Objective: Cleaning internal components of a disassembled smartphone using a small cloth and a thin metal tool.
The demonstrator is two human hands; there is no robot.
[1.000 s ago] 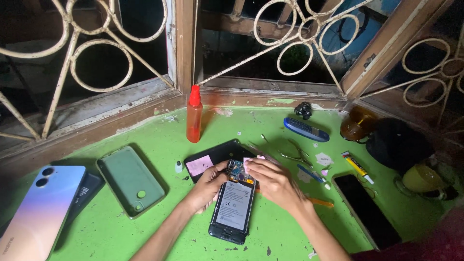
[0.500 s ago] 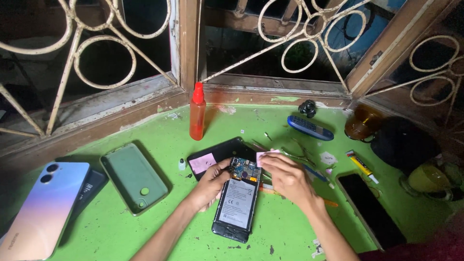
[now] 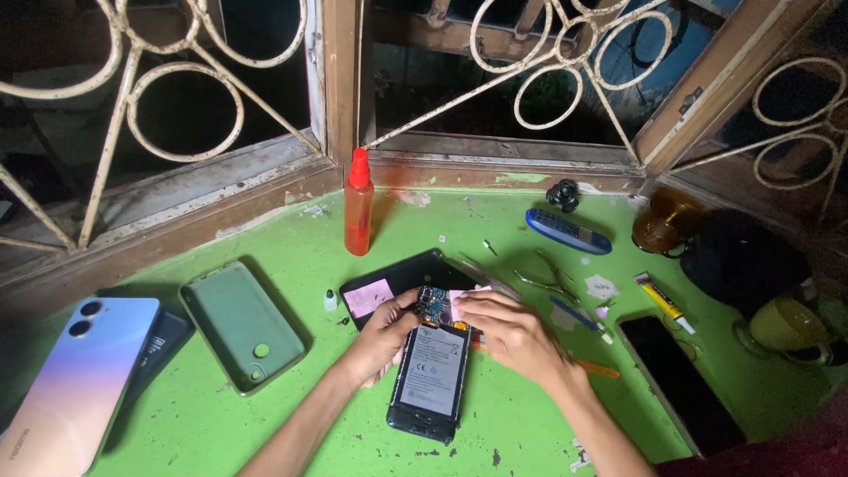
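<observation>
Green table [image 3: 265, 415], both hands on opened phone [image 3: 430, 367]

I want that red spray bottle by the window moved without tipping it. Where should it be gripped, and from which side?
Grip the spray bottle around its straight body below the narrow cap, coming from the front. It stands upright, tall and slim, so a low side grip probably steadies it. The window frame stands close behind it.
</observation>
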